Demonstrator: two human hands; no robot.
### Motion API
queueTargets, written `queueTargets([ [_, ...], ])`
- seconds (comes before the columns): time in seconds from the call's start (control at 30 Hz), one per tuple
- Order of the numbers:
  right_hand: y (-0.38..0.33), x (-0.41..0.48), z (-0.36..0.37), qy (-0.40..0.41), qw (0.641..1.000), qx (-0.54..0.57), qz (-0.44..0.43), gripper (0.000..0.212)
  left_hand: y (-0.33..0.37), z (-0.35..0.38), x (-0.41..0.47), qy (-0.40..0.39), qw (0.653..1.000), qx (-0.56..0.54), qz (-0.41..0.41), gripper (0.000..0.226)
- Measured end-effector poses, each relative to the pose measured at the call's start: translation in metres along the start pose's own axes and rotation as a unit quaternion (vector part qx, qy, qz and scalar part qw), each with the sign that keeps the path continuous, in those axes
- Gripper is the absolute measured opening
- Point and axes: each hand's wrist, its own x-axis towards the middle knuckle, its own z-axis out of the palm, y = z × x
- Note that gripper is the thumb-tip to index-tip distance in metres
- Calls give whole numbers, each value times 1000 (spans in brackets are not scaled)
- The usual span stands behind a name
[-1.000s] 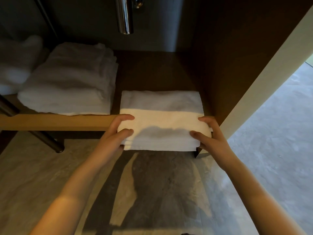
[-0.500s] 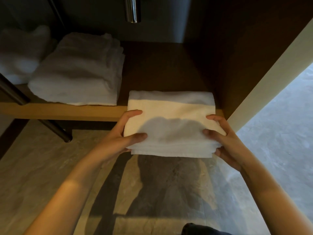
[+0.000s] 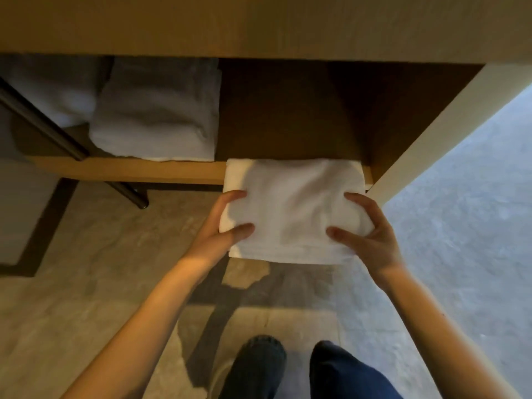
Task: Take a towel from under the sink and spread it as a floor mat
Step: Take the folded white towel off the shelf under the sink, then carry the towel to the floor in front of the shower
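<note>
A folded white towel (image 3: 290,208) is held in front of the wooden shelf (image 3: 129,169) under the sink, almost wholly past its front edge and above the floor. My left hand (image 3: 227,226) grips its left side, thumb on top and fingers beneath. My right hand (image 3: 371,234) grips its right side the same way. The towel stays folded and roughly level.
A second stack of folded white towels (image 3: 155,116) lies on the shelf to the left, with more white cloth (image 3: 51,93) beyond a dark slanted metal leg (image 3: 57,133). The cabinet's pale side panel (image 3: 437,133) rises at right. My legs in dark trousers (image 3: 331,372) stand on the stone floor (image 3: 95,283).
Both hands have drawn the folded towel off the shelf towards me. My head has risen and pulled back, so the counter's front edge now fills the top of the view.
</note>
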Motion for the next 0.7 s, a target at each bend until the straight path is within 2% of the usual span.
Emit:
queueTargets([
  [0.13,-45,-45,-9,-5,1000,6,27,66,43,-1,-53,11,999,13,-45,54],
  [0.23,-94,-82,-22,-16,998,-30,46,64,92,-2,-95,11,997,-19,-76,54],
  [0.57,-314,-227,-86,-42,993,-22,104,60,306,0,-254,8,984,-15,-177,49],
  [0.7,-410,-278,-120,-27,994,-13,105,61,408,7,-301,8,986,-11,-169,49],
])
